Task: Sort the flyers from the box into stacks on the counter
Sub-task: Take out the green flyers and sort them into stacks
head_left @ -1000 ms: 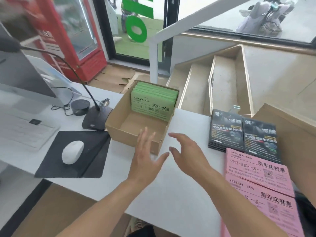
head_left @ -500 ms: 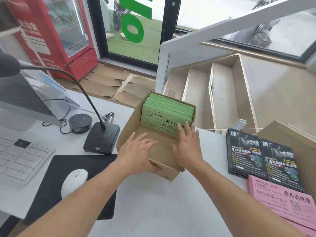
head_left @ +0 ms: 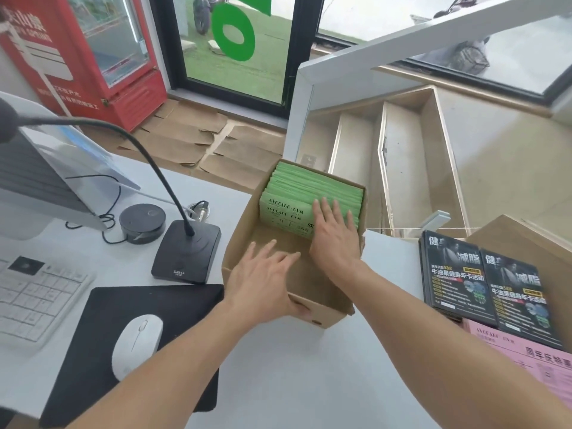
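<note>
An open cardboard box (head_left: 241, 230) stands on the white counter (head_left: 309, 382). Several green flyers (head_left: 297, 187) stand upright, packed against its far wall. My right hand (head_left: 335, 236) reaches into the box, with straight fingers lying flat on the front green flyer and fingertips near its top edge. My left hand (head_left: 266, 280) rests over the box's near wall, fingers spread and straight inside, thumb on the outer face. Two black flyer stacks (head_left: 458, 274) lie side by side on the counter to the right. Pink flyers (head_left: 526, 360) lie in front of them.
A gooseneck microphone base (head_left: 185, 255) stands just left of the box. A white mouse (head_left: 136, 345) lies on a black pad, beside a keyboard (head_left: 31, 298) and a monitor (head_left: 31, 181). A second cardboard box (head_left: 526, 239) sits behind the black flyers. Stairs drop beyond the counter's far edge.
Both hands moved from above the counter into the box. My right hand slid further up the front green flyer, and my left hand settled over the near wall.
</note>
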Demonstrator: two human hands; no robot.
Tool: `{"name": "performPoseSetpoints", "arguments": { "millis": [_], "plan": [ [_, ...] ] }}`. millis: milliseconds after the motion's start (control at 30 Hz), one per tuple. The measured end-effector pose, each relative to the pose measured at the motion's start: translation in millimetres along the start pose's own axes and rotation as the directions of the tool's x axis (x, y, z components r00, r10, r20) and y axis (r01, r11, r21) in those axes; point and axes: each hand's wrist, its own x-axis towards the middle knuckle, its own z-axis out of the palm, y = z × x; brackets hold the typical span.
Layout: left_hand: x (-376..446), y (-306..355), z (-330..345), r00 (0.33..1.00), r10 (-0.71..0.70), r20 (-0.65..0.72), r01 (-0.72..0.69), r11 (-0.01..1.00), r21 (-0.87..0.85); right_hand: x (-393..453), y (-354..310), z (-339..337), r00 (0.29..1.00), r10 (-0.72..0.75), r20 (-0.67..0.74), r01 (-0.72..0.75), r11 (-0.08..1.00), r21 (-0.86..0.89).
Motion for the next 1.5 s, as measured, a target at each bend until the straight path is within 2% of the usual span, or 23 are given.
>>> {"name": "performPoseSetpoints", "arguments": {
  "millis": [133,233,333,467,567,633,700,767,833,900,933,1000,1067,1167,1267,1333,1400,1500],
  "plan": [
    [-1,-1,-3,1.000,0.018,-0.005,-0.019,0.996,-0.085,-3,4,-4,0.971,-0.035,-0.238,0.030,0.999,-0.024],
    [-3,-1,-2,0.999,-0.008,-0.034,0.004,0.991,-0.131,3,6,-9,0.965,-0.036,-0.259,0.045,0.999,0.028],
    [-4,1,-3,0.999,-0.009,-0.052,0.002,0.991,-0.130,7,8,-10,0.977,0.017,-0.213,0.012,0.991,0.135],
    [-6,4,-9,0.996,-0.041,-0.077,0.026,0.983,-0.183,10,11,-20,0.997,0.076,-0.013,-0.073,0.985,0.159],
    [-7,5,-15,0.983,-0.107,-0.146,0.055,0.946,-0.321,2,11,-37,0.996,0.049,-0.068,-0.036,0.983,0.179],
    [-8,4,-20,0.962,-0.202,-0.186,0.079,0.850,-0.520,-8,13,-58,0.991,0.038,-0.132,-0.009,0.978,0.209],
    [-12,3,-32,0.915,-0.347,-0.206,0.091,0.676,-0.731,-25,20,-85,0.985,0.011,-0.170,0.025,0.978,0.208],
    [-19,3,-47,0.856,-0.432,-0.284,0.030,0.590,-0.807,-51,36,-110,0.980,-0.040,-0.195,0.081,0.975,0.207],
    [-30,12,-63,0.855,-0.397,-0.333,-0.078,0.536,-0.841,-84,56,-129,0.976,-0.092,-0.197,0.140,0.959,0.248],
    [-46,27,-70,0.910,-0.282,-0.304,-0.167,0.422,-0.891,-118,77,-139,0.974,-0.170,-0.147,0.209,0.926,0.316],
    [-54,36,-68,0.939,-0.216,-0.267,-0.165,0.400,-0.902,-134,87,-139,0.977,-0.187,-0.105,0.213,0.910,0.355],
    [-72,58,-51,0.978,-0.137,-0.157,-0.090,0.404,-0.910,-160,104,-130,0.982,-0.188,-0.024,0.181,0.891,0.416],
    [-86,76,-29,0.985,-0.141,-0.102,-0.041,0.381,-0.924,-181,115,-114,0.983,-0.185,0.002,0.165,0.884,0.438],
    [-90,87,-18,0.962,-0.233,-0.143,-0.046,0.378,-0.925,-197,118,-93,0.986,-0.156,-0.055,0.164,0.878,0.450],
    [-84,86,-37,0.943,-0.231,-0.241,-0.136,0.393,-0.909,-192,110,-93,0.974,-0.113,-0.198,0.197,0.853,0.484],
    [-75,79,-54,0.908,-0.246,-0.340,-0.206,0.442,-0.873,-181,98,-100,0.950,-0.080,-0.302,0.235,0.822,0.519],
    [-60,65,-66,0.861,-0.308,-0.405,-0.207,0.515,-0.832,-161,83,-106,0.940,-0.037,-0.339,0.234,0.793,0.563],
    [-30,32,-69,0.809,-0.417,-0.414,-0.049,0.654,-0.755,-118,60,-103,0.964,0.028,-0.266,0.133,0.811,0.570]
  ]
}}
